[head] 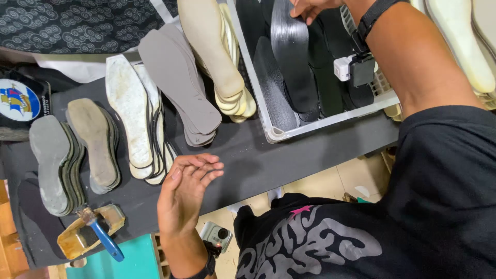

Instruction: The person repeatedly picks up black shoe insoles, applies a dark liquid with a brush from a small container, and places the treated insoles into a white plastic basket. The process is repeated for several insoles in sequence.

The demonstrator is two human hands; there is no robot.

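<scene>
My right hand (310,8) reaches into a white plastic basket (320,123) and grips the far end of a long black insole (292,57), which lies on top of several other black insoles. A strap with a small camera (354,67) sits on that wrist. My left hand (183,194) hovers open, fingers apart, over the near edge of the black-covered table (258,160), holding nothing. It is nearest to a stack of dirty white insoles (129,113).
Fanned stacks lie on the table: grey insoles (181,77), beige insoles (214,46) and two worn grey stacks (51,160). A yellowed glue pot with a blue-handled brush (93,230) stands at the near left. Cream soles (460,36) lie at the far right.
</scene>
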